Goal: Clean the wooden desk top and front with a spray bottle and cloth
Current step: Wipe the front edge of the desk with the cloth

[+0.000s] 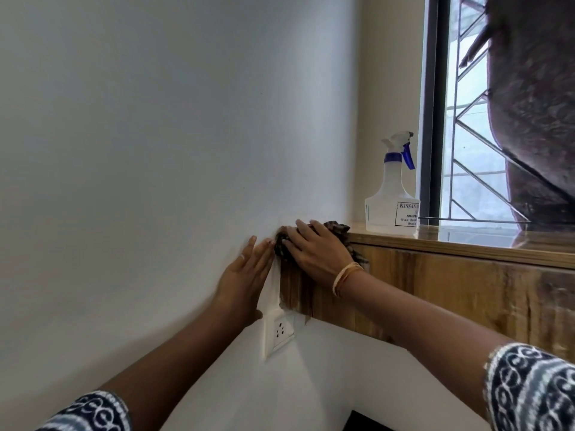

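Wooden desk (466, 281), upright spray bottle (392, 194)

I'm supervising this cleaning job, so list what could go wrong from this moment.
1. The right hand presses the cloth on the wooden desk front just above an electrical socket; if the cloth is damp, moisture might reach it.
2. The spray bottle stands on the desk top near that arm; a wide wipe could topple it.
3. The left hand, flat on the wall, may smudge it.
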A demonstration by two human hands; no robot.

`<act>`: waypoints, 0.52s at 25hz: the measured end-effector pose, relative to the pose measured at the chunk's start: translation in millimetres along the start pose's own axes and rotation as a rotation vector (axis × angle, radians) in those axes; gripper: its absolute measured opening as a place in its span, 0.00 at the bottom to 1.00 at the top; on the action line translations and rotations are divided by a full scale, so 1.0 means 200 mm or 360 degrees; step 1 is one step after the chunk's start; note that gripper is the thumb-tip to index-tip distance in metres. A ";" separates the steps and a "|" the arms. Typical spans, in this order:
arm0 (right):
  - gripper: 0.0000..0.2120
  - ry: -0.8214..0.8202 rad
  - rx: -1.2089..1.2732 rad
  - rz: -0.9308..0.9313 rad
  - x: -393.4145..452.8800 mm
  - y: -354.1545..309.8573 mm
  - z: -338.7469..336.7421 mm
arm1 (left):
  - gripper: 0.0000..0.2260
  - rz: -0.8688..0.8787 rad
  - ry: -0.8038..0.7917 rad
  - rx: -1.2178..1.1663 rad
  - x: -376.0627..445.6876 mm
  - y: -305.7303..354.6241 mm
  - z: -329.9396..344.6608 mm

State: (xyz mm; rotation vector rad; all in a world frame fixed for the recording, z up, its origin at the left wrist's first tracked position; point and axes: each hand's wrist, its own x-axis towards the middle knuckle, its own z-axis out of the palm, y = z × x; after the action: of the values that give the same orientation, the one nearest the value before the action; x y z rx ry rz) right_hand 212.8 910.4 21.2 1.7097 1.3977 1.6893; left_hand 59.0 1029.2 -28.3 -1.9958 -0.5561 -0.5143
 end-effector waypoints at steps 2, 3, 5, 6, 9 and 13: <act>0.22 0.0073 0.0050 0.0094 -0.10 0.02 -0.01 | 0.53 -0.0004 0.0037 0.0011 0.00 0.00 0.00; 0.22 0.0129 0.0066 0.0152 -0.17 0.04 -0.01 | 0.53 -0.0003 0.0047 0.0008 0.00 0.00 0.00; 0.22 0.0232 0.0073 0.0307 -0.27 0.06 -0.01 | 0.53 0.0002 0.0024 0.0013 0.00 0.00 -0.01; 0.22 0.0265 0.0071 0.0420 -0.28 0.07 -0.02 | 0.53 -0.0001 0.0024 0.0015 0.00 0.00 -0.01; 0.21 0.0239 0.0127 0.0633 -0.10 0.03 -0.02 | 0.53 0.0003 0.0024 0.0005 0.01 0.00 0.00; 0.23 0.0090 0.0159 0.0391 0.06 -0.06 0.04 | 0.52 0.0010 0.0021 0.0031 0.01 0.00 -0.01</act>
State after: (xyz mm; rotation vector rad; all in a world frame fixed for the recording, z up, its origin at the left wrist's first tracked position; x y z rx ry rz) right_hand 212.2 928.1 15.3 1.9727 1.3641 1.8352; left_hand 60.7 1028.0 -27.4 -1.9735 -0.5447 -0.5161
